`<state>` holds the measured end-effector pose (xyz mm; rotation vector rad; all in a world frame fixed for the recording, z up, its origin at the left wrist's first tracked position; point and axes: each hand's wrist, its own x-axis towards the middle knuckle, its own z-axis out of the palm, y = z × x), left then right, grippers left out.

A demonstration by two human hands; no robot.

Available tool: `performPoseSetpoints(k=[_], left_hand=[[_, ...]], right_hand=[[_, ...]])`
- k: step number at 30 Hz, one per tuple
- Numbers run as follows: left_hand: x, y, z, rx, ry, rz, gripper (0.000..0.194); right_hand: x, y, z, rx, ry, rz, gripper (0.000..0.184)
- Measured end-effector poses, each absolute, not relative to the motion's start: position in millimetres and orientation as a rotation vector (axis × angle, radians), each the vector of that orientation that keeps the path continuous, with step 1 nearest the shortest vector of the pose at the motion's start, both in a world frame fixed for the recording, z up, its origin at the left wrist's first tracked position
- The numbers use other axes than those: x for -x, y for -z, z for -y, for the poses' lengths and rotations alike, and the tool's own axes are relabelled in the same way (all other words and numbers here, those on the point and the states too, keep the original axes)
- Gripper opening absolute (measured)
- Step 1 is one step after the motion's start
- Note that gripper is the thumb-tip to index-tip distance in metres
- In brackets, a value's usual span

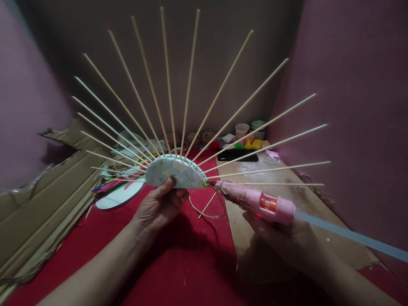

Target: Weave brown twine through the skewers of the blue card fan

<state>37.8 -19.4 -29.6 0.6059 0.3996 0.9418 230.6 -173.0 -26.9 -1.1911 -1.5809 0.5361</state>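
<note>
Pink glue gun (pixel 255 199) hides the right hand's (pixel 277 233) fingers (mostly, anyway).

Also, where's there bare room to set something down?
Best bet: the red cloth between left forearm and right forearm, left of the wooden board. The board between the black phone and pink glue gun looks open too, but smudged, with sticks overhead. Crowded: back edge (cups, twine balls) and left side (white cutout, cardboard).

You've got a pale blue-green floral half-disc (pixel 174 172) with tan sticks (pixel 223 91), a pink glue gun (pixel 255 199), and plain red cloth (pixel 191 263)!
</note>
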Motion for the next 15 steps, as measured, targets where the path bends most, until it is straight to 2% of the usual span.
performPoseSetpoints(k=[5, 11, 15], left_hand=[[-37.8, 29.1, 19.3, -0.607, -0.948, -0.418, 0.017], [-37.0, 28.7, 18.7, -0.585, -0.949, -0.417, 0.026], [-35.8, 29.3, 18.0, -0.573, -0.953, -0.422, 0.025]], right_hand=[[-229.3, 28.4, 172.6, 1.184, -0.465, 1.601, 0.048], [-227.7, 24.2, 172.8, 1.181, -0.404, 1.616, 0.053], [-230.4, 21.0, 175.7, 1.221, -0.48, 1.647, 0.056]])
